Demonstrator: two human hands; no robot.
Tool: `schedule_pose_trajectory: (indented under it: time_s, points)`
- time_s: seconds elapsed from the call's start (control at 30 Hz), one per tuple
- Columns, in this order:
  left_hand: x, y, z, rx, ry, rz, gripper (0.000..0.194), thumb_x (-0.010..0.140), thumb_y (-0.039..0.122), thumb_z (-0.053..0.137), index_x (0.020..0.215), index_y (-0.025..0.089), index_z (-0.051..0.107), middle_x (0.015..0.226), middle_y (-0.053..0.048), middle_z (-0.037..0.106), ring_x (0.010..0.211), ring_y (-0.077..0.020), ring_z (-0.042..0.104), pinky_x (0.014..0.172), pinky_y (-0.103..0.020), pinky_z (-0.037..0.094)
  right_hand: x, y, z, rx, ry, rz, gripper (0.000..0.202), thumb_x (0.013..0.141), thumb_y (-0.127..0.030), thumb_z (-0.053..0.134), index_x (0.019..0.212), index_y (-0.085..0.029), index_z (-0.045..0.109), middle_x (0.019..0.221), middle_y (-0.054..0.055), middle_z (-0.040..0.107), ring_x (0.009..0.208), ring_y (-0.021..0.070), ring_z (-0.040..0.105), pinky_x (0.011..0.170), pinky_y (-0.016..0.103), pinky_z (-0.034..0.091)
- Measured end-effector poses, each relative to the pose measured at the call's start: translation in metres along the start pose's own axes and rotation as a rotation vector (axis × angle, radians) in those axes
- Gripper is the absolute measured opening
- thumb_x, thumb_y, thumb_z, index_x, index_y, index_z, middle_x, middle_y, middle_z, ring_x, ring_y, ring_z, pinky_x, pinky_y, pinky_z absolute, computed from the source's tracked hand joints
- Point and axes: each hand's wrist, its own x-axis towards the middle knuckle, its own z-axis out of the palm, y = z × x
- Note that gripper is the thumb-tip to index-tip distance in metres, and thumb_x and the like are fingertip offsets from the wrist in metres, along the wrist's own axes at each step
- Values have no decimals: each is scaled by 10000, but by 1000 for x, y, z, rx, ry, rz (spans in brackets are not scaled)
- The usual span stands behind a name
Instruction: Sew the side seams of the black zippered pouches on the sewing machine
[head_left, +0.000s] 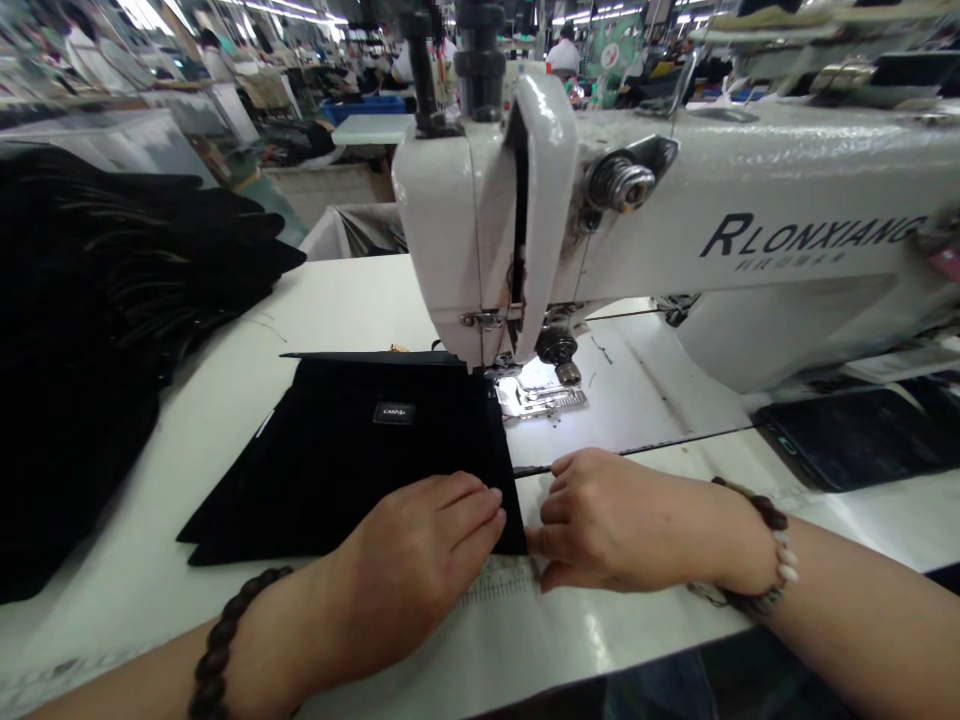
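A black fabric panel with a small label lies on the machine table, its right edge reaching up to the needle area of a white sewing machine. My left hand rests flat on the panel's lower right part, fingers stretched out and close together. At the panel's lower right corner, my right hand has curled fingers, with thumb and forefinger at the edge; the exact grip is partly hidden. The lit presser foot stands just beyond both hands, by the panel's upper right corner.
A large heap of black pieces covers the table's left side. A dark phone lies at the right. Ruler markings run along the table's front. Other workers and workstations are in the background.
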Motion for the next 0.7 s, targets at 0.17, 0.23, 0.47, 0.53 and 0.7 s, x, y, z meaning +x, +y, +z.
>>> schedule_pose_trajectory:
  time_s: [0.17,0.23,0.47,0.53,0.7]
  points:
    - [2,3,-2,53,-9,18,330,813,30,326,930,55,634,941,-112,663,849,-218,601,749,-327,535,0,-1,-4,32,-32,11,235,871,-365,487,788,-166,582,567,-21,599,491,107,510,531,268,306]
    - [3,5,-3,80,-12,21,349,814,26,308,921,52,639,930,-118,666,840,-221,602,734,-322,535,0,-2,-5,41,-39,2,227,869,-356,492,789,-166,586,572,-20,604,497,106,515,527,266,306]
    - [3,7,-2,133,-29,35,376,821,22,282,908,51,647,905,-126,672,827,-218,609,715,-318,525,-2,-2,-5,38,-59,-13,205,871,-339,492,830,-160,583,571,-11,611,518,114,535,551,264,317]
    - [3,7,-1,146,-5,43,381,835,30,273,890,52,650,893,-125,674,813,-212,612,707,-310,523,-2,-2,-5,35,-70,-20,214,875,-346,484,832,-159,579,565,-10,606,514,116,534,562,268,320]
    - [1,11,2,168,24,54,398,867,52,256,872,45,654,862,-122,678,800,-213,612,712,-307,515,-6,-2,-3,34,-70,-47,227,895,-347,442,834,-175,577,572,-16,600,529,122,538,584,279,324]
